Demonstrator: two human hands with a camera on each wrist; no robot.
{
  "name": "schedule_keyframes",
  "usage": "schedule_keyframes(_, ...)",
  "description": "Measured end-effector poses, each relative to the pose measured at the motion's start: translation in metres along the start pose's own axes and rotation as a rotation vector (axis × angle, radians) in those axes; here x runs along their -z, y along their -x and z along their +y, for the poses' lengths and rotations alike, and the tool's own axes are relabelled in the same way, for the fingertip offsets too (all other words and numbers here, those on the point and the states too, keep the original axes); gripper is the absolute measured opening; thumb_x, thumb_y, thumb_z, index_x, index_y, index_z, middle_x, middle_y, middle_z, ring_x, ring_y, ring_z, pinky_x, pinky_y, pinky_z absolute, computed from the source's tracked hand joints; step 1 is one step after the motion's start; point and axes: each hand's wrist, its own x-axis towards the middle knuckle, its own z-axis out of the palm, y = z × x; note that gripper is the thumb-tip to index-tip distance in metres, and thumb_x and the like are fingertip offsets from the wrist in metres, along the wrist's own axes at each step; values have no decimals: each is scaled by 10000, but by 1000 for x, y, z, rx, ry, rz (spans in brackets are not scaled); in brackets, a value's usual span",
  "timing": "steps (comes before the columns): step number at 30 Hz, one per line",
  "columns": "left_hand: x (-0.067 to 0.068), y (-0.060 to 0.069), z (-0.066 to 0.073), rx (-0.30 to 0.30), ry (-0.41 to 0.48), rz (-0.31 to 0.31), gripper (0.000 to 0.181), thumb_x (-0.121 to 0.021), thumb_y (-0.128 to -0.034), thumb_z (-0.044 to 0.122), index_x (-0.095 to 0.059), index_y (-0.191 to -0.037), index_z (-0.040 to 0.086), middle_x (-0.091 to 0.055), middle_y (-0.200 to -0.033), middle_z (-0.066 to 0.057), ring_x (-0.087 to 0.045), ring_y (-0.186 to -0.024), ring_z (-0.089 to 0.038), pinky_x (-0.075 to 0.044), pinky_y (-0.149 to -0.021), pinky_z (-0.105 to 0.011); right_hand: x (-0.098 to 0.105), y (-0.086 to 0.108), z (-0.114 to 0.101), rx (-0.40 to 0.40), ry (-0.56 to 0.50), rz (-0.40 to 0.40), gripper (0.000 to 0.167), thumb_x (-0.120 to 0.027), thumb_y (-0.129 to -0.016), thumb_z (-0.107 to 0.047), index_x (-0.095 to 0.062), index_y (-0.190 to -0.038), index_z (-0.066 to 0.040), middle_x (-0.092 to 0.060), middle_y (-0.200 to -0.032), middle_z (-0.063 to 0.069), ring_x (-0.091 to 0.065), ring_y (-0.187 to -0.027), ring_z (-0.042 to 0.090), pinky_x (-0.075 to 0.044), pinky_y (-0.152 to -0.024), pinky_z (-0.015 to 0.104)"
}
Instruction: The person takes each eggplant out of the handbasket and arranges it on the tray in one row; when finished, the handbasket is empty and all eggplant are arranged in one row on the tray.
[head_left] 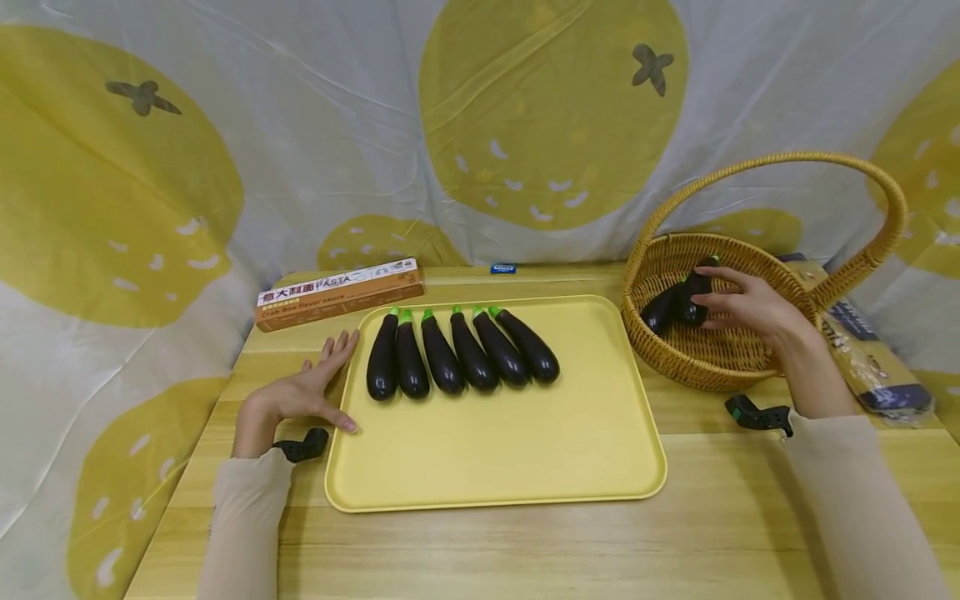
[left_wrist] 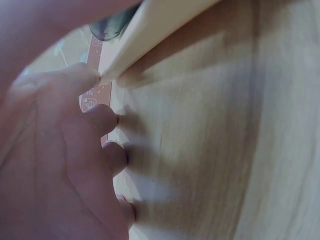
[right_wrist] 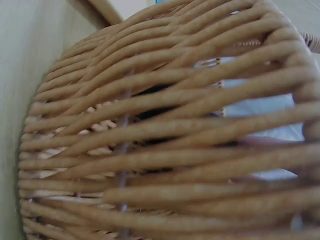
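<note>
Several dark purple eggplants with green stems lie side by side on the upper left of a yellow tray. My left hand rests at the tray's left edge, fingers spread and thumb over the rim; the left wrist view shows its fingertips by the tabletop. Inside a wicker basket on the right, my right hand grips an eggplant between thumb and fingers. Another eggplant lies against it on the left. In the right wrist view the basket's woven side hides most of the hand.
The basket's tall handle arches over the right hand. A pasta box stands behind the tray's left corner. A small blue packet lies at the back edge. Plastic-wrapped packaging lies right of the basket. Patterned fabric hangs behind.
</note>
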Motion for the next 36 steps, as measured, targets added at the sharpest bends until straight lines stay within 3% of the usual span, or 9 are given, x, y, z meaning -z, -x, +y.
schedule_keyframes(6, 0, 1, -1, -1, 6, 5, 1472, -964, -706, 304, 144, -1656, 112, 301, -1675, -228, 337, -1512, -477, 190, -1145, -782, 2, 5, 2, 4, 72, -13, 781, -460, -1105, -160, 93, -1658, -161, -126, -1602, 473, -728, -865, 3, -613, -951, 351)
schedule_keyframes(9, 0, 2, -1, -1, 9, 6, 1473, -963, -706, 308, 146, -1656, 111, 304, -1675, -226, 338, -1512, -476, 195, -1147, -777, 2, 6, 3, 10, 129, -7, 797, -481, -1102, -176, 97, -1651, -159, -149, -1591, 478, -744, -934, 95, -589, -1001, 433)
schedule_keyframes(14, -1, 2, -2, -1, 12, 8, 1478, -966, -700, 313, 143, -1656, 110, 303, -1674, -229, 336, -1511, -481, 197, -1147, -776, 2, 6, 4, 15, 190, -11, 778, -454, -1108, -185, 108, -1644, -155, -184, -1594, 455, -708, -1101, 371, -462, -1105, 623)
schedule_keyframes(19, -1, 1, -2, 0, 15, 6, 1485, -971, -692, 310, 141, -1658, 119, 304, -1675, -225, 338, -1515, -471, 198, -1152, -770, 1, 5, 5, 29, 205, -22, 721, -396, -1124, -209, 98, -1648, -165, -181, -1597, 457, -624, -1222, 486, -443, -1109, 650)
schedule_keyframes(21, 0, 0, -3, -2, 20, 5, 1486, -972, -691, 305, 141, -1659, 124, 306, -1674, -225, 340, -1514, -470, 202, -1152, -768, 0, 5, 5, 33, 201, -22, 720, -402, -1127, -247, 85, -1651, -168, -188, -1606, 444, -623, -1232, 463, -471, -1096, 620)
schedule_keyframes(25, 0, 0, -3, -5, 24, 4, 1481, -970, -695, 299, 142, -1659, 127, 309, -1674, -221, 341, -1512, -470, 208, -1152, -763, -4, 5, 5, 18, 176, -18, 771, -448, -1115, -331, 87, -1652, -186, -226, -1604, 420, -705, -1100, 330, -511, -1058, 583)
schedule_keyframes(31, 0, 0, -2, -5, 28, 1, 1481, -968, -698, 300, 147, -1657, 125, 313, -1673, -215, 344, -1508, -475, 212, -1148, -765, -5, 6, 4, 8, 181, 1, 780, -486, -1105, -344, 49, -1659, -224, -313, -1561, 406, -699, -902, 167, -591, -906, 410)
schedule_keyframes(36, 0, 0, -3, -8, 27, 2, 1476, -965, -702, 299, 148, -1656, 123, 313, -1672, -218, 343, -1508, -477, 210, -1147, -767, -2, 15, 2, 24, 212, -1, 734, -485, -1102, -369, -47, -1670, -212, -172, -1687, 319, -587, -936, -60, -558, -857, 300)
